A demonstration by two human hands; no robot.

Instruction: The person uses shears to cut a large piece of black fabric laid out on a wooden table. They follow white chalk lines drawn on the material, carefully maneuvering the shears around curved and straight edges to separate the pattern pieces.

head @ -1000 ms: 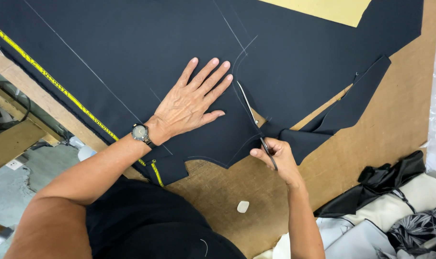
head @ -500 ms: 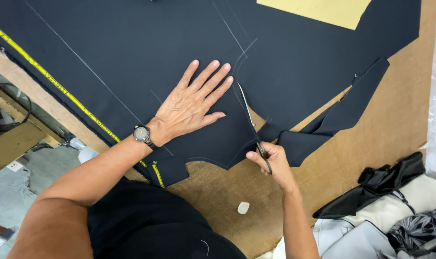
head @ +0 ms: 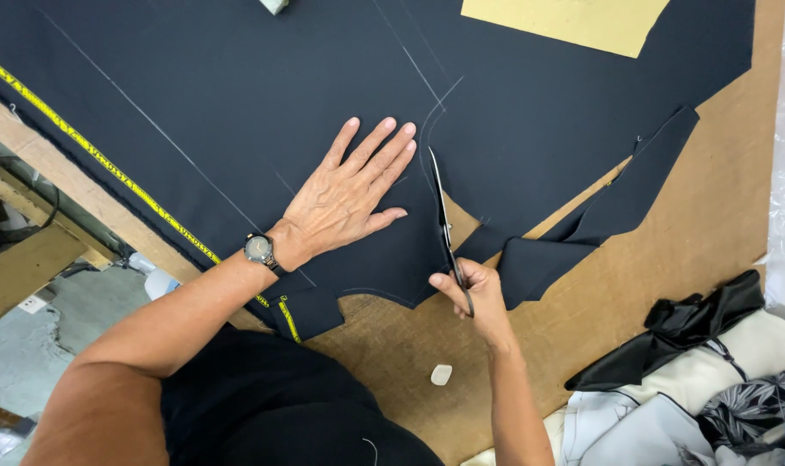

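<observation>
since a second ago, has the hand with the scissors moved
Yes. The right hand with the scissors has moved up the fabric, farther from the white chalk.

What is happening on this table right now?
A person is cutting dark fabric on a brown table. The right hand holds scissors, blades pointing up along a curved chalk line. The left hand, with a watch on its wrist, lies flat on the fabric beside the cut.

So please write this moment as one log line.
left hand: flat on dark fabric | right hand: holds scissors | blades along chalk line
</observation>
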